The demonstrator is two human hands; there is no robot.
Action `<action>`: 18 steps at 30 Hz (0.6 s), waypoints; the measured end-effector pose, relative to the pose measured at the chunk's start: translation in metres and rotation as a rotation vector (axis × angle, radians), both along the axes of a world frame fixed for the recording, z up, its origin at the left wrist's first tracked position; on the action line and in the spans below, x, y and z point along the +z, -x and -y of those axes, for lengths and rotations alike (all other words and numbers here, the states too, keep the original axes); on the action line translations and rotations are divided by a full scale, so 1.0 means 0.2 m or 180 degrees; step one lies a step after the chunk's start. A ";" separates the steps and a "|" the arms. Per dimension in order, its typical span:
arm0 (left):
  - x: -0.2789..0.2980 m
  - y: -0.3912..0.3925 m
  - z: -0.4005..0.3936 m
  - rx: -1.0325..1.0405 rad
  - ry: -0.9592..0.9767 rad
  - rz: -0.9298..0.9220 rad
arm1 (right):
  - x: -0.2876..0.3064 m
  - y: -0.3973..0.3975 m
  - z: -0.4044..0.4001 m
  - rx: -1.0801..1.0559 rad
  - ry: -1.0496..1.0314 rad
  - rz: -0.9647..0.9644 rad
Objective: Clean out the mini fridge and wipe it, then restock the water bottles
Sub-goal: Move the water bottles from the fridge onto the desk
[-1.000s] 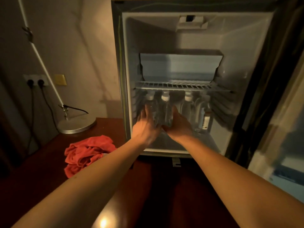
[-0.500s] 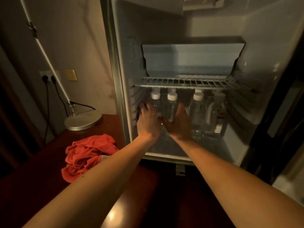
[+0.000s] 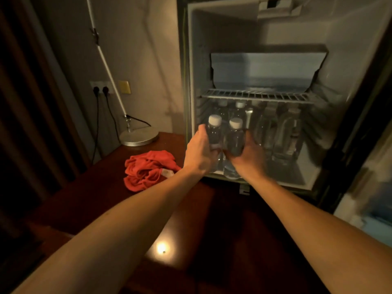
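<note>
The mini fridge (image 3: 263, 35) stands open on the table (image 3: 222, 209), and every place below is given against it. At its lower front left, the left hand (image 3: 199, 152) is wrapped around one white-capped water bottle (image 3: 214, 132); just beside it, the right hand (image 3: 249, 157) is wrapped around a second water bottle (image 3: 235, 137); the two bottles stand upright and touch, or nearly touch, at the fridge's front lip. Whether their bases rest on the fridge floor or hang just above it cannot be told, since the hands cover them.

Deeper in the fridge, under its wire shelf (image 3: 256, 95), more bottles (image 3: 275, 132) stand in rows to the back and right; the shelf itself carries nothing visible. Outside the fridge to its left, a crumpled red cloth (image 3: 148, 169) lies on the table, and beyond it the round base of a lamp (image 3: 139, 137).

The step in hand looks like restocking or clearing; the cloth set aside and the filled rows suggest restocking. If so, the next move calls for sliding both bottles inward together, kept upright, into the free front-left space, without knocking the row behind; the caps should pass under the shelf.
</note>
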State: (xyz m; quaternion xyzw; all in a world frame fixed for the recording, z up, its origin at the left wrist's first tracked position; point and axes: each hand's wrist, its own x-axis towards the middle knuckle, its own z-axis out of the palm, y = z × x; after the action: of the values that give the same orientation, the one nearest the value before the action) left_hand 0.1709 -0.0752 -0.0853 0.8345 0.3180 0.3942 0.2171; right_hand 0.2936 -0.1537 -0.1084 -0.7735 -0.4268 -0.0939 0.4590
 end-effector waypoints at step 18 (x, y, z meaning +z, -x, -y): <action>-0.14 1.43 -0.42 0.1137 -0.0253 -0.0001 | -0.10 1.21 -0.52 0.1440 -0.0242 -0.0132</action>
State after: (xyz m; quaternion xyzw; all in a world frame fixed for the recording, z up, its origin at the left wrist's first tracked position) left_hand -0.1155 0.0084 -0.1133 0.7727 0.4453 0.4386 0.1104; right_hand 0.0510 -0.0501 -0.1280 -0.6421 -0.5760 0.0113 0.5057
